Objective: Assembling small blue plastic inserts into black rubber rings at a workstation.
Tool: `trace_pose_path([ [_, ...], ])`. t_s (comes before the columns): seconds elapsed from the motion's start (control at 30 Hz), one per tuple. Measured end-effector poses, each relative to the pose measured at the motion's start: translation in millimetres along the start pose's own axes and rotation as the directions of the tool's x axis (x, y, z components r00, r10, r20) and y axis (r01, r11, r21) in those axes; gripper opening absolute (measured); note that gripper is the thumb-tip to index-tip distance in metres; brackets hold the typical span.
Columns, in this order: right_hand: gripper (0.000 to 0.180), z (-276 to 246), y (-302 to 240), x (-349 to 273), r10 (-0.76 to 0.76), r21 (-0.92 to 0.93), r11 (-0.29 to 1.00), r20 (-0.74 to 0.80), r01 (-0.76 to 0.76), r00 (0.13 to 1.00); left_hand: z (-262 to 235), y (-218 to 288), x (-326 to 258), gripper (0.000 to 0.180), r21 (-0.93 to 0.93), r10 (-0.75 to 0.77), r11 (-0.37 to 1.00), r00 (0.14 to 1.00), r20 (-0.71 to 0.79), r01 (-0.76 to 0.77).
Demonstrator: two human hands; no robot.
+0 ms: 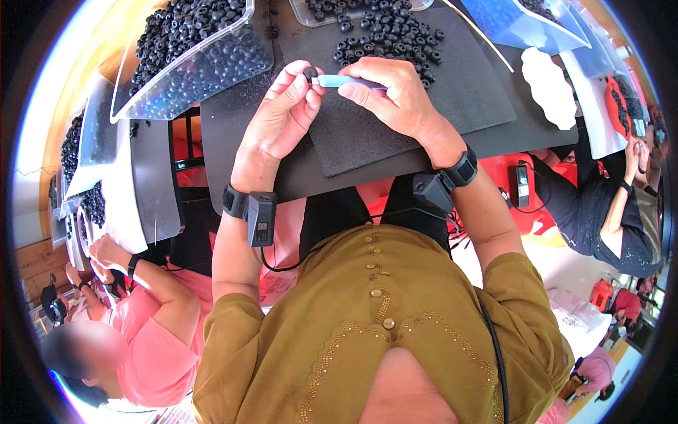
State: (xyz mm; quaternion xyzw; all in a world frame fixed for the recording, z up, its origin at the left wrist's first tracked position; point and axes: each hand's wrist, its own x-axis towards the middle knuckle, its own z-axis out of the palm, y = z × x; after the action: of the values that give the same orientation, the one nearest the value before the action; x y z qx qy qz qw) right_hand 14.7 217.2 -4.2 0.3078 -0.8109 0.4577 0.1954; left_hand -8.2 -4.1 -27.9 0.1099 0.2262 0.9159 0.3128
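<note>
My left hand (279, 116) pinches a small round black part (310, 73) between thumb and fingertips, above the near edge of the dark table (226, 134). From the right, my right hand (399, 95) grips a slim knife-like tool (337, 81) with a light blue handle. Its short pale tip meets the part, or lies right beside it; I cannot tell which. Just beyond my hands, a loose pile of similar black parts (395, 39) lies on a dark square mat (459, 92).
A clear bin (205, 88) heaped with black parts stands at the far left; another clear tray (304, 20) sits behind the pile. On the right are a blue bin (519, 25) and a white scalloped object (547, 88). Other people work on both sides. Cabled black boxes are strapped to my wrists.
</note>
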Motion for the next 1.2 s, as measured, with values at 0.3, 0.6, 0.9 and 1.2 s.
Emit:
trace_pose_path([
  [0.3, 0.025, -1.3, -2.1, 0.4, -0.021, -0.075, 0.997, -0.018, 0.019, 1.000, 7.9, -1.9, 1.5, 0.019, 0.089, 0.055, 0.995, 0.998, -0.010, -0.054],
  [0.6, 0.024, -1.4, 0.6, 0.6, -0.060, -0.096, 0.994, -0.051, 0.055, 0.997, 7.2, -0.4, 2.6, 0.015, 0.241, 0.109, 0.965, 0.994, 0.007, -0.108],
  [0.9, 0.021, -1.1, -3.4, 2.9, -0.077, -0.122, 0.990, -0.075, 0.067, 0.994, 4.7, 2.8, 3.7, 0.010, 0.292, 0.146, 0.946, 0.989, 0.010, -0.143],
  [1.2, 0.028, -3.5, -1.0, 6.3, 0.179, 0.060, 0.984, -0.326, -0.169, 0.928, 19.5, 4.2, -7.6, 0.012, 0.285, 0.071, 0.955, 0.996, 0.051, -0.083],
])
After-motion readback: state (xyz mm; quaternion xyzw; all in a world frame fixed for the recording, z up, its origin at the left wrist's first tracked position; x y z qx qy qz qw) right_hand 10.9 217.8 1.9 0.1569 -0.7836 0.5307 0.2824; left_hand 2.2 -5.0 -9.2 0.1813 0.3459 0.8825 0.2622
